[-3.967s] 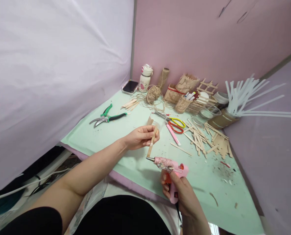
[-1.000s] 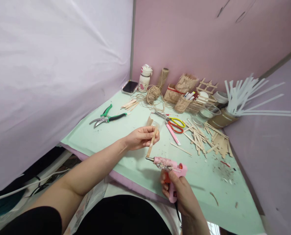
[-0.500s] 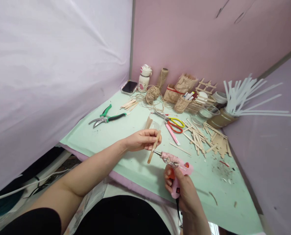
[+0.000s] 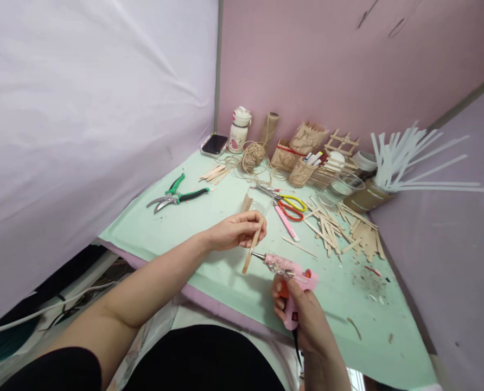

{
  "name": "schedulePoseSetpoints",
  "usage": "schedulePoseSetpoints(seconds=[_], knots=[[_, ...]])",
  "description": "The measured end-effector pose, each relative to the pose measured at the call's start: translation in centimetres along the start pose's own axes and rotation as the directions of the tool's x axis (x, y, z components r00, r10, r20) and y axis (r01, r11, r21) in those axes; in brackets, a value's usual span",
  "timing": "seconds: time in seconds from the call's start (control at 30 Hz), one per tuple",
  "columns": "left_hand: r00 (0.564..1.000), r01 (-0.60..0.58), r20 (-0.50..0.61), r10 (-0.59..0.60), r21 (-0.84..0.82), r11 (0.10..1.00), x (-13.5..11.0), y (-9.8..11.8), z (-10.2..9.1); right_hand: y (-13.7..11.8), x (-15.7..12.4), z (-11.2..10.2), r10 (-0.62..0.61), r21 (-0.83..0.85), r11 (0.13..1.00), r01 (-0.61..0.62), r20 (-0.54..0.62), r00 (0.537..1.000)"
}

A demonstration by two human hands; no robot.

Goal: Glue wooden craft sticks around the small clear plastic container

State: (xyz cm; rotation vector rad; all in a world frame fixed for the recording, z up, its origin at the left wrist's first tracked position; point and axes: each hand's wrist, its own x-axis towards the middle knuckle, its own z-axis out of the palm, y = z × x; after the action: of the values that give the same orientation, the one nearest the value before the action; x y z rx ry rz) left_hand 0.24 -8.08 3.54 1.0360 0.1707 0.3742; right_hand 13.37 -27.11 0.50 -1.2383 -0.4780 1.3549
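My left hand (image 4: 234,230) pinches a wooden craft stick (image 4: 252,247) that slants down and to the left above the mint-green table (image 4: 164,228). My right hand (image 4: 303,320) grips a pink glue gun (image 4: 288,274) by its handle, a finger on the orange trigger. The gun's metal nozzle touches the middle of the stick. A small clear cup (image 4: 256,207) with a stick stuck to it stands just behind my left hand.
Green-handled pliers (image 4: 177,195) lie at the left. Yellow and red scissors (image 4: 288,205), a pink knife (image 4: 287,223) and a pile of wooden sticks (image 4: 348,231) lie to the right. Twine (image 4: 252,153), a phone (image 4: 214,144), a bottle (image 4: 239,129) and craft baskets line the back wall.
The glue gun has risen from below the stick's lower end, and its nozzle now rests against the middle of the stick. My left hand has stayed in nearly the same place.
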Motion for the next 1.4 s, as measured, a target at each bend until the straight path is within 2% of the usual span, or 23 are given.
schedulePoseSetpoints(seconds=[0.17, 0.4, 0.9, 1.4], knots=[[1.000, -0.012, -0.016, 0.012, -0.008, 1.000, 0.04, -0.08, -0.15, 0.27, 0.22, -0.35, 0.035, -0.009, 0.999, -0.035, 0.051, 0.998], [0.998, -0.026, 0.052, 0.026, 0.001, 1.000, -0.03, -0.20, -0.31, 0.60, 0.40, -0.40, 0.023, 0.023, 0.999, -0.024, 0.078, 0.997], [0.988, -0.036, 0.150, 0.033, 0.013, 0.999, -0.18, -0.35, -0.70, 0.80, 0.34, -0.28, 0.022, 0.028, 0.999, -0.024, 0.079, 0.997], [0.986, -0.033, 0.167, 0.029, 0.023, 0.999, -0.23, -0.25, -0.75, 0.97, 0.38, -0.15, 0.006, 0.028, 1.000, -0.008, 0.061, 0.998]])
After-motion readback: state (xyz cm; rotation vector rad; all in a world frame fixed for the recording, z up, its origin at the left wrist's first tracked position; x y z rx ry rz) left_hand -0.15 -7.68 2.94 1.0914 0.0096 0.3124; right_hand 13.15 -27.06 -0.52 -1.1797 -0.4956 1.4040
